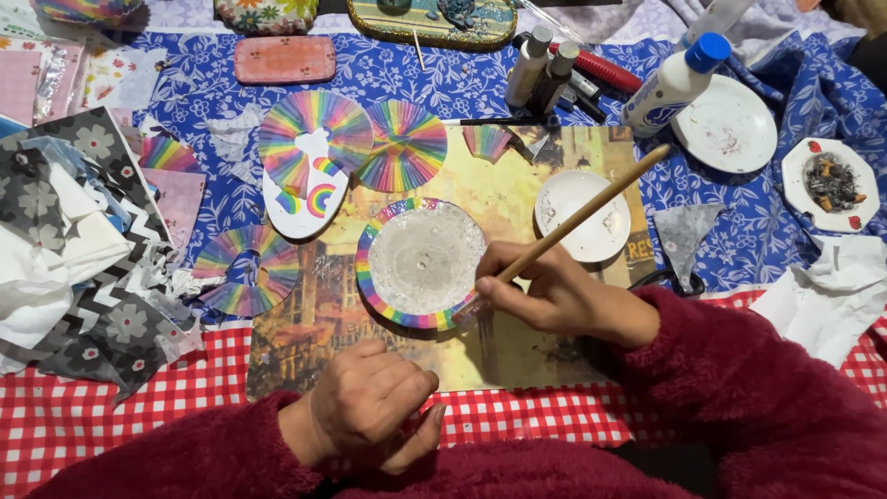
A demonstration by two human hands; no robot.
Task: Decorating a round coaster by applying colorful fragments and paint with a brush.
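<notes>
A rainbow-striped rim rings the silvery disc [420, 261], rainbow paper fans [314, 139] lie far left on a blue flowered cloth [739, 231], near a red-and-white checked cloth [111, 416] and dark red fuzzy sleeves [758, 388].

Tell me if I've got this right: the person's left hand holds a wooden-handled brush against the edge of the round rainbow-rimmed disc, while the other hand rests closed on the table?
Not quite. The head view shows the right hand holding the wooden-handled brush, its tip at the edge of the rainbow-rimmed disc. The left hand is the one resting closed on the table.
</notes>
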